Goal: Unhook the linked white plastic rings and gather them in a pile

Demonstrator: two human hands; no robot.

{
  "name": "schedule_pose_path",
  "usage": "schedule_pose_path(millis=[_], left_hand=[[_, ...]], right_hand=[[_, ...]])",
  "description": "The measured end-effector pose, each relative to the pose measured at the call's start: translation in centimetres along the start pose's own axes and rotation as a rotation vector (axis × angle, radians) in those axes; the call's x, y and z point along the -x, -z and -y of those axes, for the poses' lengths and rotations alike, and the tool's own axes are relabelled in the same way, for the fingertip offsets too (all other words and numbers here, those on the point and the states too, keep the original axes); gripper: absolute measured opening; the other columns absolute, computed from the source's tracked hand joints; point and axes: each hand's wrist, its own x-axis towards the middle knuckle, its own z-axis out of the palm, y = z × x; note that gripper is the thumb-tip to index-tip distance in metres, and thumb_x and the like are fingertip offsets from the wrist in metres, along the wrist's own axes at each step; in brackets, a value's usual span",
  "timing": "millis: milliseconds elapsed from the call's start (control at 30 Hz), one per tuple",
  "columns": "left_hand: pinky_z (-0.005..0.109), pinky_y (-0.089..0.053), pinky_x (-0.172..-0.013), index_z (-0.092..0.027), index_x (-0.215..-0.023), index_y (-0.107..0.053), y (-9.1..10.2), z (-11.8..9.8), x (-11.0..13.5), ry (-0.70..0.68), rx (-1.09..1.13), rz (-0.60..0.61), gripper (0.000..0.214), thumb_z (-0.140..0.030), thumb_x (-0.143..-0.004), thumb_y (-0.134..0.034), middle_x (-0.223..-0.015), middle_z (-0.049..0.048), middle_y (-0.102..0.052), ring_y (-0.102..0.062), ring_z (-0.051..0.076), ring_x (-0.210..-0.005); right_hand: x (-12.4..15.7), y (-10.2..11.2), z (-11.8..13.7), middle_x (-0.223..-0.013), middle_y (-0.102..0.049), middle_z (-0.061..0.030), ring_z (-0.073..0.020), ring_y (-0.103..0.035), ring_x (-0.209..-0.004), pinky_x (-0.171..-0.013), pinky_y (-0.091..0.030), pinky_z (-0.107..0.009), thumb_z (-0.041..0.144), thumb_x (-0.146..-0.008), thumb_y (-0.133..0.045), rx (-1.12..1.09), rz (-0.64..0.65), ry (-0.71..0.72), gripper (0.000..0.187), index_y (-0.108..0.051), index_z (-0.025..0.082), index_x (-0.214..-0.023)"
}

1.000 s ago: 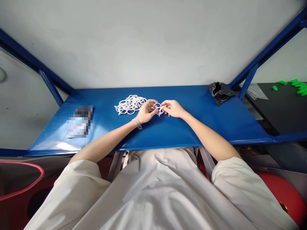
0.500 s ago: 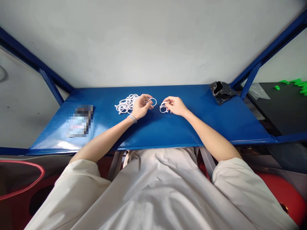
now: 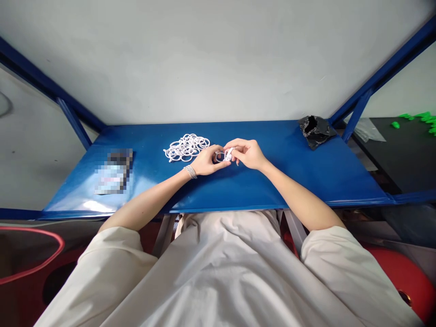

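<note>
Several white plastic rings (image 3: 229, 155) are bunched between my two hands over the middle of the table. My left hand (image 3: 207, 161), with a bracelet at its wrist, pinches them from the left. From the right, my right hand (image 3: 247, 153) grips the same bunch with thumb and fingers. The fingers partly hide the rings, so how they join cannot be made out. Just left of my left hand lies a loose pile of white rings (image 3: 182, 149) with small knobs on them.
The blue table (image 3: 259, 188) runs along a grey wall. A crumpled black plastic bag (image 3: 316, 131) sits at the back right. A pixelated flat item (image 3: 114, 172) lies at the left. Blue frame bars (image 3: 357, 113) rise at both ends. Green pieces (image 3: 422, 119) lie on a dark surface at right.
My hands have come together, and the ring in my left hand now meets those in my right. More of the pile shows as my left hand moved right.
</note>
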Motion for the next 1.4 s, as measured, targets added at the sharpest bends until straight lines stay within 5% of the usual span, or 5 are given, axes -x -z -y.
schedule_pose_path(millis=[267, 633, 800, 1000, 1400], left_hand=[[0.031, -0.052, -0.07, -0.015, -0.112, -0.074, -1.3, 0.3, 0.3, -0.16, 0.064, 0.031, 0.047, -0.059, -0.099, -0.063, -0.111, 0.0123, -0.072, -0.062, 0.017, -0.077], [0.028, -0.055, -0.056, -0.019, -0.088, -0.067, -1.0, -0.7, 0.4, 0.066, 0.267, 0.107, 0.048, -0.063, -0.101, -0.055, -0.063, 0.0022, -0.069, -0.069, 0.018, -0.056], [0.026, -0.045, -0.05, -0.021, -0.084, -0.071, 3.6, 0.8, -0.7, 0.013, -0.012, 0.262, 0.039, -0.052, -0.1, -0.053, -0.054, -0.0009, -0.062, -0.06, 0.015, -0.044], [0.032, -0.043, -0.057, -0.024, -0.063, -0.067, 10.8, 4.4, -1.2, 0.203, -0.49, 0.112, 0.038, -0.052, -0.087, -0.063, -0.058, 0.0074, -0.067, -0.06, 0.022, -0.053], [0.044, -0.058, -0.09, -0.026, -0.098, -0.083, 14.5, 6.5, -0.5, 0.354, -0.621, 0.078, 0.05, -0.07, -0.075, -0.073, -0.108, 0.0134, -0.076, -0.073, 0.033, -0.098]], right_hand=[[0.4, -0.4, -0.3, -0.12, -0.078, -0.0107, -0.0123, -0.066, -0.067, -0.06, -0.055, -0.028, 0.038, -0.097, -0.068, 0.305, 0.001, 0.059, 0.028, -0.086, 0.019, -0.105], [-0.1, 0.0, -1.2, -0.106, -0.083, -0.008, -0.0158, -0.066, -0.063, -0.059, -0.053, -0.03, 0.059, -0.098, -0.066, 0.316, -0.049, -0.119, 0.044, -0.087, 0.021, -0.108], [-0.1, -0.2, -1.6, -0.105, -0.084, -0.0093, -0.0202, -0.075, -0.077, -0.07, -0.058, -0.031, 0.052, -0.098, -0.067, 0.251, -0.017, -0.183, 0.04, -0.086, 0.019, -0.112], [0.2, -0.3, -1.1, -0.108, -0.083, -0.0092, -0.0181, -0.074, -0.079, -0.077, -0.057, -0.031, 0.038, -0.096, -0.07, 0.396, 0.049, -0.132, 0.029, -0.086, 0.02, -0.11], [0.0, -0.1, -1.5, -0.108, -0.083, -0.0099, -0.0185, -0.072, -0.08, -0.077, -0.058, -0.032, 0.035, -0.094, -0.07, 0.435, 0.073, -0.093, 0.024, -0.086, 0.019, -0.101]])
